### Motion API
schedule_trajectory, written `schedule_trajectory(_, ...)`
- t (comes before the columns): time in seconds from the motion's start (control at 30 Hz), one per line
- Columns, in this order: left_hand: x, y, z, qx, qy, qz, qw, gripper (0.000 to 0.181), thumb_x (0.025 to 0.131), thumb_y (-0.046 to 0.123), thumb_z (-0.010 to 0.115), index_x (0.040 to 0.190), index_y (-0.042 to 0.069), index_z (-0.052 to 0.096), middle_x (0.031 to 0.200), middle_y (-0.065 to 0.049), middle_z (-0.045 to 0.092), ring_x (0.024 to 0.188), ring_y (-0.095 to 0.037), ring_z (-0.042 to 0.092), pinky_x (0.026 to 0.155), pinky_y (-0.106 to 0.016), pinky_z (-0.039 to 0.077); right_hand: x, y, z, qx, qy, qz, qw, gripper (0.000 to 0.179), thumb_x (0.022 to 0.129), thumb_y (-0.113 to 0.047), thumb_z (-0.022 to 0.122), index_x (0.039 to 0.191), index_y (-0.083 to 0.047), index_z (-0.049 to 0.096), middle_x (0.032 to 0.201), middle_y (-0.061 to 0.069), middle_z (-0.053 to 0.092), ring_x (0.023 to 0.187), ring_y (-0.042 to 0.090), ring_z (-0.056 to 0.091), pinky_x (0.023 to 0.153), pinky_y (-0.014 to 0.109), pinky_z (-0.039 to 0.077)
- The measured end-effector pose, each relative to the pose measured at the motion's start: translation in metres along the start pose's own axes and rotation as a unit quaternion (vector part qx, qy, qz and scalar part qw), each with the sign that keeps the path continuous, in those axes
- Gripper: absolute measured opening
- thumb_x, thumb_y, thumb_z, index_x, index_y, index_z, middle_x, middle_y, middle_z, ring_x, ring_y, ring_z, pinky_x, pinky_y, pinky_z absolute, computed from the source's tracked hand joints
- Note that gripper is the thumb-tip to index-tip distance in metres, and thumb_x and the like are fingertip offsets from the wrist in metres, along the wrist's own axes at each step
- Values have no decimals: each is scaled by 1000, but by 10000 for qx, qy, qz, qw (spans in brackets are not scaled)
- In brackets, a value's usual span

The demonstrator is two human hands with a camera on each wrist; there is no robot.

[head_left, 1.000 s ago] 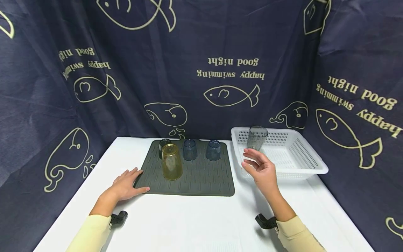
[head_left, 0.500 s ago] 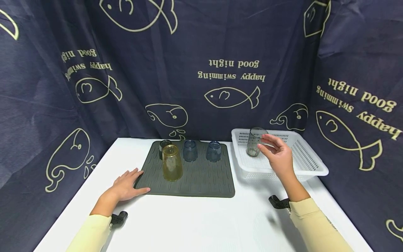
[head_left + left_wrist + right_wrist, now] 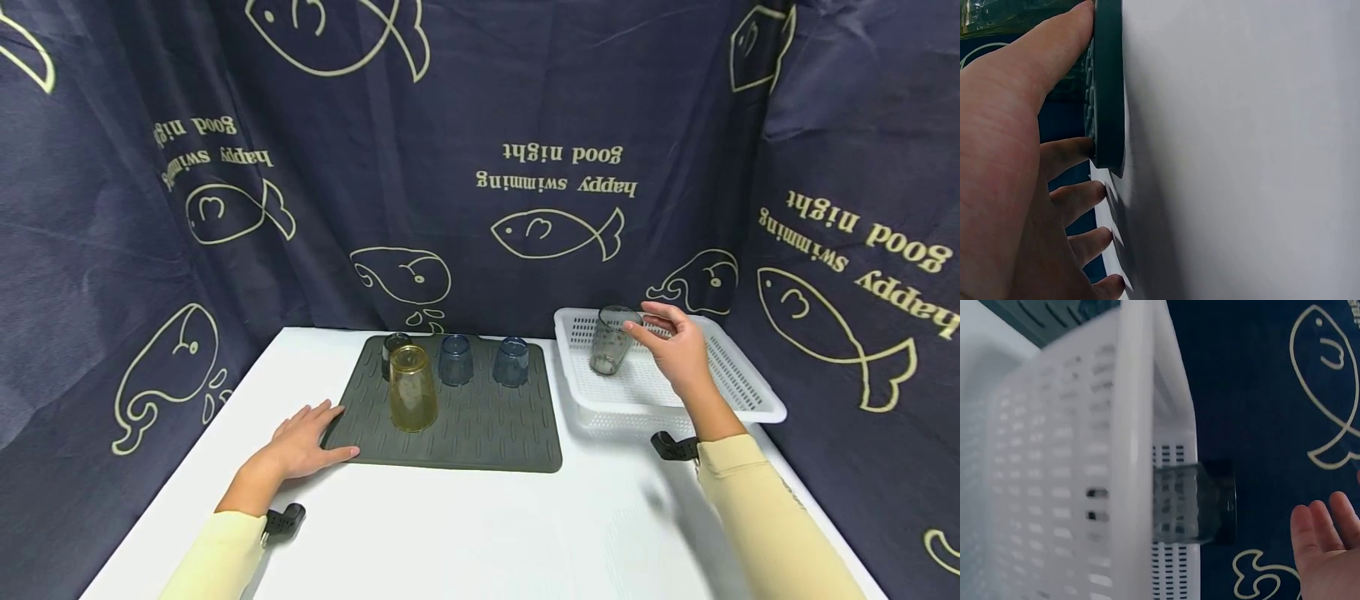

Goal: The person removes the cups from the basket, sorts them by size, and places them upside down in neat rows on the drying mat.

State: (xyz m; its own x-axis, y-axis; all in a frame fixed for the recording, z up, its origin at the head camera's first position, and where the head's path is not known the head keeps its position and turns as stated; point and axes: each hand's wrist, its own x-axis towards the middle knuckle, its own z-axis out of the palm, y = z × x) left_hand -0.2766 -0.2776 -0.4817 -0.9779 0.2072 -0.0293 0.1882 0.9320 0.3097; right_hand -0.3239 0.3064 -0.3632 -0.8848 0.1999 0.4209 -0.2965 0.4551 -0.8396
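My left hand (image 3: 300,442) rests at the near left corner of the dark grey ribbed drying mat (image 3: 480,425), fingers spread. In the left wrist view the thumb (image 3: 1054,47) lies along the mat's edge (image 3: 1109,94), with the other fingertips lower down on the white surface. A smoky grey drinking glass (image 3: 611,342) stands mouth up in the white basket (image 3: 761,400), towards its left side. Beside its rim is my right hand (image 3: 678,346), fingers apart and slightly bent. The right wrist view shows a gap between this hand (image 3: 1335,556) and the glass (image 3: 1194,503).
On the mat an amber tumbler (image 3: 412,396) stands upside down. Behind it are a dark small glass (image 3: 390,346) and two blue glasses, one mid-mat (image 3: 455,362) and one farther right (image 3: 512,362). A navy curtain (image 3: 450,125) hangs behind and along both sides of the white table (image 3: 450,533).
My right hand has moved right and a little farther back, from in front of the grey glass to the right side of its rim. The left hand stays on the mat's corner.
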Motion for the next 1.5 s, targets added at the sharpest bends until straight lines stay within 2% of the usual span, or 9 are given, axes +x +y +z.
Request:
schedule_trajectory(0.13, 1, 0, 1, 8, 49, 2, 10000, 99, 84, 69, 70, 152, 1, 45, 159, -31, 36, 146, -59, 28, 114, -78, 24, 11, 1, -5, -264, -262, 87, 9993, 66, 91, -34, 80, 145, -6, 56, 149, 15, 53, 133, 28, 53, 82, 4, 47)
schedule_trajectory(0.2, 1, -1, 1, 7, 66, 5, 10000, 99, 84, 69, 70, 151, 1, 45, 159, -32, 36, 146, -60, 28, 114, -77, 25, 17, 2, -7, -433, -424, 102, 9981, 69, 91, -36, 80, 147, -5, 53, 152, 18, 51, 137, 33, 49, 86, 9, 47)
schedule_trajectory(0.33, 2, -1, 2, 37, 110, 23, 9999, 99, 84, 70, 70, 151, 1, 46, 158, -32, 37, 145, -60, 28, 114, -77, 26, 28, 5, -11, -745, -704, 174, 9946, 76, 90, -39, 80, 150, -5, 49, 156, 18, 47, 143, 39, 45, 104, 35, 49)
schedule_trajectory(0.4, 2, -1, 3, 42, 138, 38, 9999, 98, 84, 70, 70, 151, 2, 46, 158, -32, 37, 145, -60, 28, 114, -77, 26, 33, 7, -12, -767, -815, 261, 9934, 80, 89, -40, 80, 152, -4, 46, 158, 19, 45, 145, 41, 42, 111, 50, 46)
schedule_trajectory(0.5, 2, -1, 3, 45, 155, 45, 9999, 98, 84, 70, 70, 151, 2, 47, 158, -32, 37, 145, -60, 29, 114, -76, 27, 39, 10, -11, -797, -990, 411, 9910, 86, 88, -41, 81, 155, -5, 41, 161, 20, 40, 147, 44, 38, 116, 60, 41)
schedule_trajectory(0.83, 1, 1, 3, -34, 304, 128, 9994, 95, 86, 65, 71, 151, 1, 47, 157, -34, 37, 145, -60, 30, 115, -75, 28, 54, 23, -9, -1143, -1453, 932, 9783, 106, 85, -50, 82, 163, -8, 24, 168, 24, 24, 153, 48, 25, 119, 65, 34)
schedule_trajectory(1.1, -1, 8, 6, -164, 717, 387, 9965, 94, 86, 61, 74, 152, 3, 45, 158, -31, 39, 146, -58, 31, 113, -76, 31, 59, 32, -8, -1398, -1630, 1270, 9684, 114, 84, -52, 82, 165, -10, 14, 169, 26, 17, 154, 49, 21, 119, 68, 31)
schedule_trajectory(1.33, -12, 25, 8, -541, 808, 491, 9941, 87, 90, 49, 75, 154, 1, 41, 158, -31, 37, 147, -58, 28, 112, -78, 29, 61, 41, -6, -1395, -1704, 1381, 9656, 117, 84, -52, 83, 165, -8, 11, 168, 30, 14, 152, 52, 22, 119, 67, 32)
schedule_trajectory(1.5, -22, 42, 9, -1052, 767, 704, 9890, 84, 92, 48, 74, 154, 1, 41, 159, -30, 36, 148, -56, 28, 114, -74, 32, 63, 47, -5, -1258, -1727, 1475, 9657, 117, 85, -48, 83, 165, -7, 10, 168, 31, 13, 152, 52, 21, 119, 66, 32)
